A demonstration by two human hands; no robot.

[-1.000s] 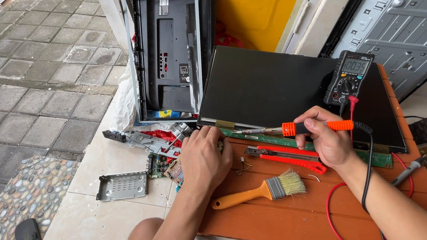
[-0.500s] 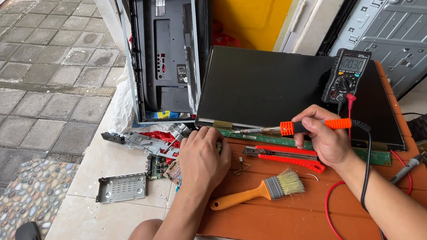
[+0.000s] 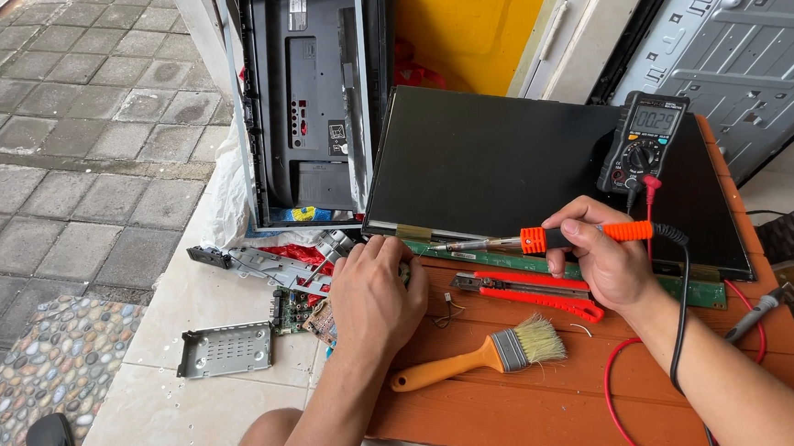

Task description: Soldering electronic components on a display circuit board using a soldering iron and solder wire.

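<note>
Barely anything has shifted since a second ago: your right hand (image 3: 601, 261) still pinches the orange soldering iron (image 3: 545, 239) over the green strip board (image 3: 509, 255), while your left hand (image 3: 376, 298) curls closed beside it on the orange table (image 3: 518, 399)

two hands (image 3: 379, 298), one soldering iron (image 3: 545, 239), one multimeter (image 3: 643, 142), one paintbrush (image 3: 479, 358), one red cutter (image 3: 530, 290), one dark panel (image 3: 494, 162)

Soldering iron (image 3: 570, 236): orange-and-black handle, metal tip pointing left, lying near-level over long green circuit strip (image 3: 695, 286) at front edge of black panel, black cord trailing from rear end. Small circuit board (image 3: 294, 310): green, component-studded, at orange table's left edge, mostly hidden under hand, partly overhanging tiled floor.
</note>
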